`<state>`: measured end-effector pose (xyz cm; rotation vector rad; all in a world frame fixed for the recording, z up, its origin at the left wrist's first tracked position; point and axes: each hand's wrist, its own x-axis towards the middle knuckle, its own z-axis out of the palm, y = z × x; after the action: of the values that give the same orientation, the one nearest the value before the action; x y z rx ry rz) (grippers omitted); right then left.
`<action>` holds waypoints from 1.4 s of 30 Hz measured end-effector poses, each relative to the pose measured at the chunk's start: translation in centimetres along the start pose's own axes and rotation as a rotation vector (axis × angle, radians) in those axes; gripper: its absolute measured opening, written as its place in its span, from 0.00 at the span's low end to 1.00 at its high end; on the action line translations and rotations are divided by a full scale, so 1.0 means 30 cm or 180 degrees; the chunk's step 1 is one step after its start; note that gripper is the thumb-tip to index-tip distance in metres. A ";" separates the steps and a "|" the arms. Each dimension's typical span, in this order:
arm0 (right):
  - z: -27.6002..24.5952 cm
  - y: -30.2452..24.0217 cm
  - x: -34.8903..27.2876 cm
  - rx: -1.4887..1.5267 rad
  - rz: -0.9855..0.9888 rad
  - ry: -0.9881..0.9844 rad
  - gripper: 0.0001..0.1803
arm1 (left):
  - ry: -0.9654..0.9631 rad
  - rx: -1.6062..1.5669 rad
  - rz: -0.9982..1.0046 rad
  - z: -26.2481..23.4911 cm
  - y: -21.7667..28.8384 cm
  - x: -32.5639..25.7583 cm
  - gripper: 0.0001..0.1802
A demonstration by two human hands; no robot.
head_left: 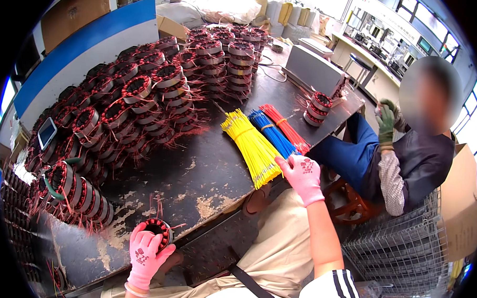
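Observation:
My left hand (144,252), in a pink glove, grips a ring-shaped motor stator (159,231) with red windings and loose lead wires at the near table edge. My right hand (302,176), also pink-gloved, is at the near ends of the wire bundles, its thumb and fingers drawn together. Whether a wire is between those fingertips is hard to see. Just left of it lies a yellow wire bundle (250,146) with a band around it. A blue wire bundle (273,132) and a red wire bundle (287,128) lie alongside, fanned toward the far side.
Many stators (140,90) are stacked across the table's left and back. A short stator stack (318,108) stands by a grey metal box (315,67). At right sits a gloved co-worker (417,155) beside a wire-mesh basket (403,254). The dark tabletop (195,171) has worn patches.

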<state>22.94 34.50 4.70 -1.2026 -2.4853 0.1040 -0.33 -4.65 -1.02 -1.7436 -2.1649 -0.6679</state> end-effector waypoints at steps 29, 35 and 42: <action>-0.099 0.026 -0.167 0.3941 0.0500 -0.0756 0.17 | 0.0036 -0.0013 -0.0244 -0.009 0.027 -0.042 0.25; -0.217 -0.410 -0.327 0.3974 -0.1575 -0.1215 0.13 | 0.1546 0.0202 0.0176 -0.172 0.154 0.099 0.30; 0.020 -0.624 -0.298 0.3793 -0.2164 -0.1044 0.07 | 0.1217 0.0559 0.0339 -0.245 0.131 0.118 0.17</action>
<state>13.90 15.86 5.69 0.1605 -2.2105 1.4050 2.17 -4.83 7.68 -1.4882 -1.8015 -0.6951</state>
